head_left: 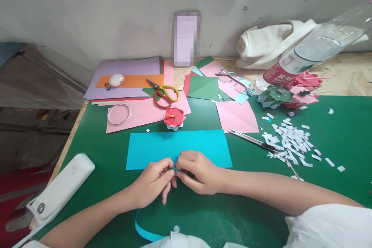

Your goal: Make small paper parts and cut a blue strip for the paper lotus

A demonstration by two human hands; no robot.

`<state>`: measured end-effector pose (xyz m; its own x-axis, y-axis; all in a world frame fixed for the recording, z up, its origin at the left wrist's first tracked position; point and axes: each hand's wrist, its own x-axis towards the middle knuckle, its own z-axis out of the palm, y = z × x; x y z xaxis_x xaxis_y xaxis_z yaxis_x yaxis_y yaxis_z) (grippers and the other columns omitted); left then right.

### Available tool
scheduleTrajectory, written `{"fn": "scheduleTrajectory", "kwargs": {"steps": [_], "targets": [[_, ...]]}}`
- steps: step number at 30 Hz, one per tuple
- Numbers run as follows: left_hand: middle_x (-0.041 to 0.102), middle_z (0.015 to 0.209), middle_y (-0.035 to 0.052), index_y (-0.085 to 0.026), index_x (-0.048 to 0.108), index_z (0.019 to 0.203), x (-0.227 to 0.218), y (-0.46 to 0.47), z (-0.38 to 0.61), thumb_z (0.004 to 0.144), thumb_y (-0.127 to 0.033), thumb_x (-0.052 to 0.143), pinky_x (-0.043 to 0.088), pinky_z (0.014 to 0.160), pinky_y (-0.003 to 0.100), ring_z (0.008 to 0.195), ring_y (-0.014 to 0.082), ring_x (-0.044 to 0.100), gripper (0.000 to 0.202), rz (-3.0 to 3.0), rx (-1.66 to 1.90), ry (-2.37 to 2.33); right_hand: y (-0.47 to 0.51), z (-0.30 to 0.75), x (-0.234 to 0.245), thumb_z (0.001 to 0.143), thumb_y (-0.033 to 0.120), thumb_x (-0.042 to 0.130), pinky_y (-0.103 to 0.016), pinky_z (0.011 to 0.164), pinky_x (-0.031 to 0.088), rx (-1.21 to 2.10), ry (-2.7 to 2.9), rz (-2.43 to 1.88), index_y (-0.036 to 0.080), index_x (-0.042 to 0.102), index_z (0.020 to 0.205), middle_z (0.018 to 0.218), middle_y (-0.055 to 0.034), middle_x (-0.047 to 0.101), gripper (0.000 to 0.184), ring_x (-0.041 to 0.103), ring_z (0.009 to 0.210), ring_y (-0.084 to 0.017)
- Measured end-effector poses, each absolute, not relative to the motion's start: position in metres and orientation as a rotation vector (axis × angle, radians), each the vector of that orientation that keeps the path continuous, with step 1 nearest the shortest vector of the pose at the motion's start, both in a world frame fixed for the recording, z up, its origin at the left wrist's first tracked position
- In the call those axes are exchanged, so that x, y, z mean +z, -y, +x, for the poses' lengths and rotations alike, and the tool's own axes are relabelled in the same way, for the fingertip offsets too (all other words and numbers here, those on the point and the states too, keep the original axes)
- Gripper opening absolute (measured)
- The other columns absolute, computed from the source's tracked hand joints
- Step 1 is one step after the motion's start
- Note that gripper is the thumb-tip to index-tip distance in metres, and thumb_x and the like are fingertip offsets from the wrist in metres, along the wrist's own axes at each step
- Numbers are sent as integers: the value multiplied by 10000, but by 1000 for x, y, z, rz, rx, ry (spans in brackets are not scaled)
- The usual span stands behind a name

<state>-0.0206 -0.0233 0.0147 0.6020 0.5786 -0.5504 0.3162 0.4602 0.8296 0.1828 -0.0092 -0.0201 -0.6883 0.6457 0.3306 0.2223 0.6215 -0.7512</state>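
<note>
left hand (152, 182) and right hand (197, 172) meet fingertip to fingertip, both pinching a narrow blue paper strip (177, 169) at the near edge of the blue sheet (177, 145) on the green mat (343, 135); the strip's tail curls below the wrists.

Perhaps "mi" on white case (62, 188)

Both forearms are bare from wrist to elbow. The right arm ends in a short white sleeve (328, 224) at the upper arm. A white collar with a small round button (176, 229) shows at the bottom edge.
</note>
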Motion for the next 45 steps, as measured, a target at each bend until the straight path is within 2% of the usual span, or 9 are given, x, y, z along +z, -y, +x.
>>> {"fn": "scheduleTrajectory", "kwargs": {"steps": [3,6,15,30,42,45], "targets": [[393,639,-82,-200,389,819,15,25,-21,995,-427,383,249,474,209,485,47,286,288,1183,174,-1029,10,182,-21,936,178,416,-274,602,278,872,2303,-697,183,445,762,670,-10,512,177,380,620,-120],[312,640,-72,-195,376,789,17,25,-20,1004,-392,355,229,554,243,584,80,257,293,1364,163,-1088,10,182,-20,950,192,413,-276,600,278,868,2320,-708,182,448,764,667,-11,505,189,375,619,-120],[311,635,-69,-194,430,824,14,25,-21,1009,-438,336,236,586,266,588,91,279,321,1470,236,-1123,10,185,-18,957,166,425,-239,591,310,946,2205,-730,173,482,819,696,0,529,149,424,628,-99],[322,613,-76,-183,480,848,7,28,-19,1003,-472,367,248,556,241,549,74,286,347,1435,350,-1125,9,186,-15,1005,221,380,-238,596,313,996,2210,-769,178,463,814,682,-6,524,213,419,624,-105],[314,605,-81,-183,477,908,4,28,-20,1018,-509,326,226,537,242,529,71,276,376,1366,366,-1056,8,186,-14,968,186,396,-230,593,311,1048,2188,-772,174,464,790,670,-1,524,191,418,614,-97],[360,610,-71,-181,476,879,5,29,-20,1018,-524,319,249,542,243,545,76,312,401,1362,359,-1049,8,186,-15,967,186,398,-234,596,320,1049,2190,-762,175,467,793,676,-4,534,187,431,621,-100]]}}
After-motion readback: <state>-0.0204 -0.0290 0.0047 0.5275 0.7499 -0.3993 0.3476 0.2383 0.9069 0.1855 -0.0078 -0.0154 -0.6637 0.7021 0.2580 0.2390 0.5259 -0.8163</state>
